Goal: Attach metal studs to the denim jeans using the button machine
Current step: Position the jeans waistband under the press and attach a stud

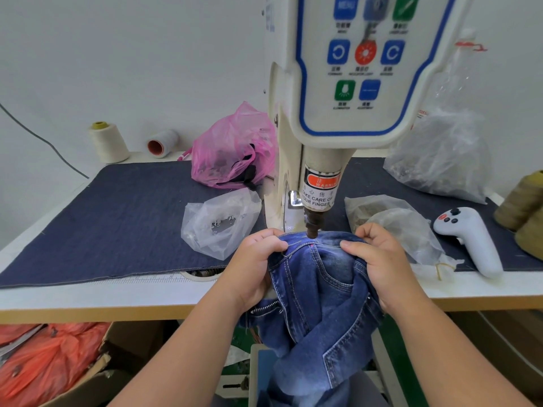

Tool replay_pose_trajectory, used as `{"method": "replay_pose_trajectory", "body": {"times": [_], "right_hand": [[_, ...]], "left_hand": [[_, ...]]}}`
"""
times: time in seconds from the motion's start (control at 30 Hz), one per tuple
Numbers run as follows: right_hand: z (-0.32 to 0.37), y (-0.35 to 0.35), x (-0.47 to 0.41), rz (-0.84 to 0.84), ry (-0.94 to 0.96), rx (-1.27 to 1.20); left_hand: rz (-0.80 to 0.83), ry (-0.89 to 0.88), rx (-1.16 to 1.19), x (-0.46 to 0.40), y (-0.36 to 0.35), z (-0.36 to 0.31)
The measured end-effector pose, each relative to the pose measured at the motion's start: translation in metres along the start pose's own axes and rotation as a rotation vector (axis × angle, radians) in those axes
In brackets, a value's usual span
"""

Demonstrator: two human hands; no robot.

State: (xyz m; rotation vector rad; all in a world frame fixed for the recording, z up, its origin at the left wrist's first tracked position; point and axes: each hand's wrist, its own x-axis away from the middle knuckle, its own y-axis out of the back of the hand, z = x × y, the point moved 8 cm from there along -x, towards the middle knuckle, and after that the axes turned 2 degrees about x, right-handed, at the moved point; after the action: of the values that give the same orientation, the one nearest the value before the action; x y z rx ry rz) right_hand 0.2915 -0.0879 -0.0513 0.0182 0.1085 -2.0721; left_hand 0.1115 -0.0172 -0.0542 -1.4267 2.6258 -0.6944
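The blue denim jeans [318, 292] hang off the table's front edge, their pocket area spread under the button machine's punch head [313, 227]. The punch tip touches the top fold of the denim. My left hand [252, 262] grips the fabric left of the punch, thumb on top. On the right side my right hand [379, 262] pinches the denim, fingers curled over the fold. The white button machine [352, 83] rises above with a coloured button panel and a warning label. A clear bag with metal studs [219, 223] lies to the left.
A dark denim mat [111, 218] covers the table. A pink plastic bag [235, 151], two thread cones [108, 141] and clear bags [440, 154] sit at the back. A white handheld controller [470, 242] lies at right. Orange bags in a box [44, 362] are under the table.
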Motion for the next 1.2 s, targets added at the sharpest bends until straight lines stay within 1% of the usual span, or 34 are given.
{"method": "replay_pose_trajectory", "body": {"times": [0.8,1.2], "right_hand": [[0.0016,-0.0004,0.0003,-0.016,0.017,-0.063],[0.0029,-0.0028,0.0012,0.016,0.018,-0.068]], "left_hand": [[-0.068,0.013,-0.008,0.0002,0.0021,-0.0002],[-0.056,0.017,-0.018,0.0007,0.0015,-0.0004]]}}
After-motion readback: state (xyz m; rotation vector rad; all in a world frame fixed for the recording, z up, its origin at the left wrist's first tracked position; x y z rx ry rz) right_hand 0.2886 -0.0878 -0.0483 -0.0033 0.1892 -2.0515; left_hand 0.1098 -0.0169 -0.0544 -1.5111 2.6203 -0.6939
